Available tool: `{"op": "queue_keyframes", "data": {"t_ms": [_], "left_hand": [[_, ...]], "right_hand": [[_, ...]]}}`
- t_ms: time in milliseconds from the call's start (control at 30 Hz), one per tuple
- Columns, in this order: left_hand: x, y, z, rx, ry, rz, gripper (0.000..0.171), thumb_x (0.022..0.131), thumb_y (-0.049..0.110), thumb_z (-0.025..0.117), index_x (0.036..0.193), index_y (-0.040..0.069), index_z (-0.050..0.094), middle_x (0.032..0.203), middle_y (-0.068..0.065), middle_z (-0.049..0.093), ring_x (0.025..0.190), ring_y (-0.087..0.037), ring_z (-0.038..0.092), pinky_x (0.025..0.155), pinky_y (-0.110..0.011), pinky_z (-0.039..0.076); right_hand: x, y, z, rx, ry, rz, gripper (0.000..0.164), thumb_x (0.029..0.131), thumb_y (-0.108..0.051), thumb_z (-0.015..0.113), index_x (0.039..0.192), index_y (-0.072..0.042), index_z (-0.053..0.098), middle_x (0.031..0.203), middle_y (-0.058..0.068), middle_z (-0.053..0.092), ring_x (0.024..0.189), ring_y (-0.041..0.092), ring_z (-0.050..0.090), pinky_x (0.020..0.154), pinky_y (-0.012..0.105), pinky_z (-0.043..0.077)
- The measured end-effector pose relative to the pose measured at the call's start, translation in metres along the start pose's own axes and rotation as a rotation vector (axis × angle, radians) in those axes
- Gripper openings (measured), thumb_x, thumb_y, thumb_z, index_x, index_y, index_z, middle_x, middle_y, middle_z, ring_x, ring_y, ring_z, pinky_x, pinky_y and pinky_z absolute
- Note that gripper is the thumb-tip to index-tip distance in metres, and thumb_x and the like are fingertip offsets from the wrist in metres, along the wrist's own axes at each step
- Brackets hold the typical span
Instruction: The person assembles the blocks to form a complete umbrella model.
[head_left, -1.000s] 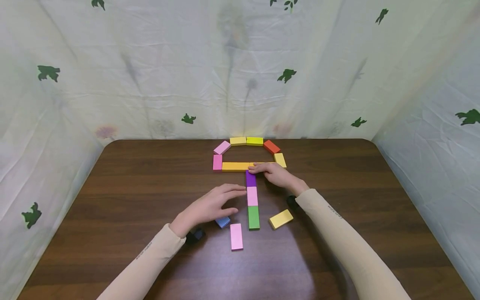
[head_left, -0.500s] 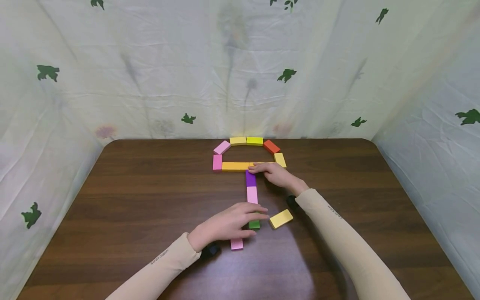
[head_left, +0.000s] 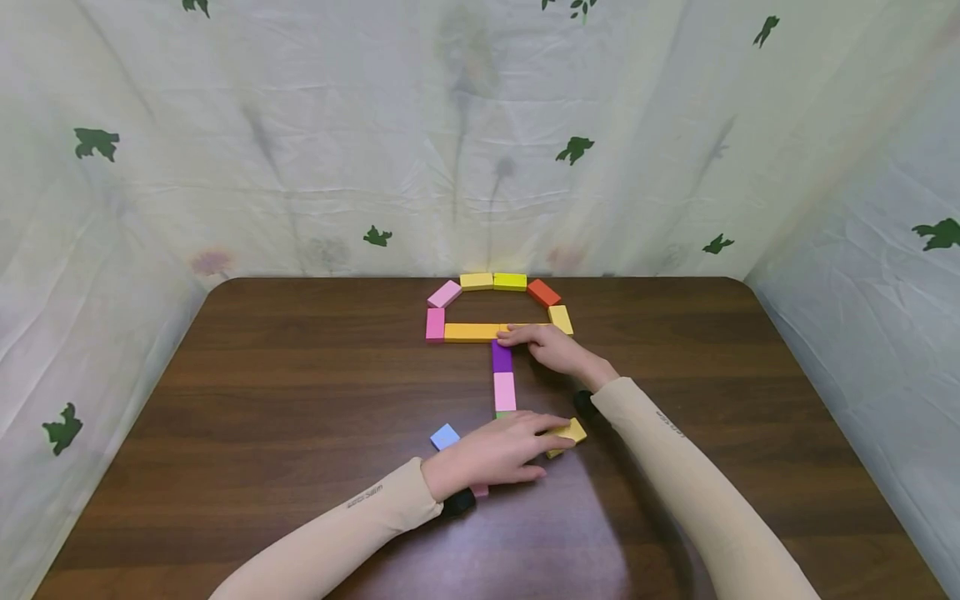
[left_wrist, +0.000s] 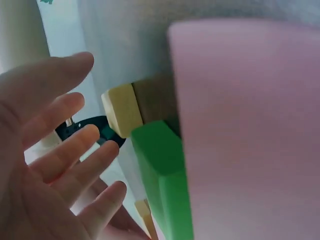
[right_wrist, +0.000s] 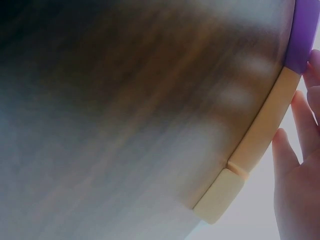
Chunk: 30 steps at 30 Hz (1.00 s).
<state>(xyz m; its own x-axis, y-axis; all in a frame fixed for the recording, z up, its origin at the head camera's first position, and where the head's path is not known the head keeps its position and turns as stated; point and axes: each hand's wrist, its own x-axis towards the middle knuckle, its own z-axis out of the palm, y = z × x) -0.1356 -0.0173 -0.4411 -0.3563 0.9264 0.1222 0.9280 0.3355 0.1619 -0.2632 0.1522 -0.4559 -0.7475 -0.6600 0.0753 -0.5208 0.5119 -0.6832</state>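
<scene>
My left hand [head_left: 506,450] stretches across the lower blocks, its fingertips over a loose pale yellow block [head_left: 577,431]. In the left wrist view its fingers are spread and loosely bent, with nothing between them. Beyond them stands a green block [left_wrist: 162,170], mostly covered by the hand in the head view. A pink block [left_wrist: 250,130] fills the right of that wrist view. My right hand [head_left: 553,347] has its fingertips at the join of a purple block [head_left: 502,358] and a row of orange blocks [head_left: 471,333]. Another pink block [head_left: 505,392] continues the line below the purple one.
An arch of pink, yellow and red blocks [head_left: 543,292] curves above the orange row near the back edge of the wooden table [head_left: 300,375]. A blue block [head_left: 445,436] lies beside my left wrist. A patterned cloth [head_left: 337,150] hangs behind the table.
My left hand has moved right and toward me, from beside the block line to over the loose yellow block. The blue block is uncovered again. My right hand has stayed in place.
</scene>
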Motion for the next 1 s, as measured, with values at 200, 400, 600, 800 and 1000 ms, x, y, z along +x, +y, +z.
{"op": "queue_keyframes", "data": {"t_ms": [200, 400, 600, 800, 1000], "left_hand": [[0.0028, 0.0017, 0.0037, 0.062, -0.032, -0.016, 0.044, 0.086, 0.029, 0.072, 0.127, 0.016, 0.061, 0.136, -0.007, 0.051, 0.119, -0.02, 0.053, 0.101, -0.029, 0.038], [-0.0001, 0.0007, 0.0027, 0.042, -0.077, -0.018, 0.038, 0.087, 0.028, 0.071, 0.123, 0.015, 0.065, 0.134, -0.004, 0.053, 0.119, -0.016, 0.053, 0.101, -0.026, 0.038], [-0.0001, -0.0006, 0.0001, 0.0, -0.057, 0.025, 0.029, 0.085, 0.026, 0.074, 0.112, 0.015, 0.069, 0.123, -0.003, 0.057, 0.106, -0.012, 0.058, 0.09, -0.02, 0.044], [0.0045, -0.0001, 0.003, 0.06, -0.027, 0.019, 0.037, 0.084, 0.026, 0.075, 0.119, 0.02, 0.066, 0.121, -0.004, 0.056, 0.103, -0.014, 0.058, 0.085, -0.022, 0.047], [0.0066, 0.0013, 0.0061, 0.087, -0.022, -0.006, 0.037, 0.083, 0.024, 0.075, 0.119, 0.022, 0.065, 0.113, -0.002, 0.059, 0.099, -0.014, 0.059, 0.082, -0.022, 0.048]], "right_hand": [[-0.0002, -0.0018, -0.0003, -0.002, 0.001, -0.019, 0.048, 0.087, 0.014, 0.037, 0.122, -0.003, 0.066, 0.127, 0.01, 0.061, 0.13, 0.025, 0.044, 0.107, 0.041, 0.031], [-0.0001, -0.002, -0.0005, -0.006, 0.005, -0.016, 0.049, 0.086, 0.014, 0.037, 0.121, -0.004, 0.067, 0.128, 0.011, 0.06, 0.13, 0.025, 0.044, 0.107, 0.042, 0.032], [0.0007, -0.0007, -0.0004, -0.013, 0.006, 0.0, 0.05, 0.086, 0.014, 0.038, 0.121, -0.005, 0.067, 0.129, 0.011, 0.059, 0.13, 0.023, 0.045, 0.107, 0.041, 0.032], [0.0003, -0.0005, 0.0, -0.001, 0.005, 0.004, 0.049, 0.087, 0.013, 0.037, 0.123, -0.005, 0.066, 0.129, 0.01, 0.059, 0.13, 0.023, 0.044, 0.107, 0.042, 0.032], [0.0005, -0.0013, 0.0002, 0.004, 0.002, 0.013, 0.049, 0.088, 0.013, 0.038, 0.123, -0.006, 0.066, 0.13, 0.01, 0.059, 0.131, 0.023, 0.043, 0.107, 0.042, 0.032]]}}
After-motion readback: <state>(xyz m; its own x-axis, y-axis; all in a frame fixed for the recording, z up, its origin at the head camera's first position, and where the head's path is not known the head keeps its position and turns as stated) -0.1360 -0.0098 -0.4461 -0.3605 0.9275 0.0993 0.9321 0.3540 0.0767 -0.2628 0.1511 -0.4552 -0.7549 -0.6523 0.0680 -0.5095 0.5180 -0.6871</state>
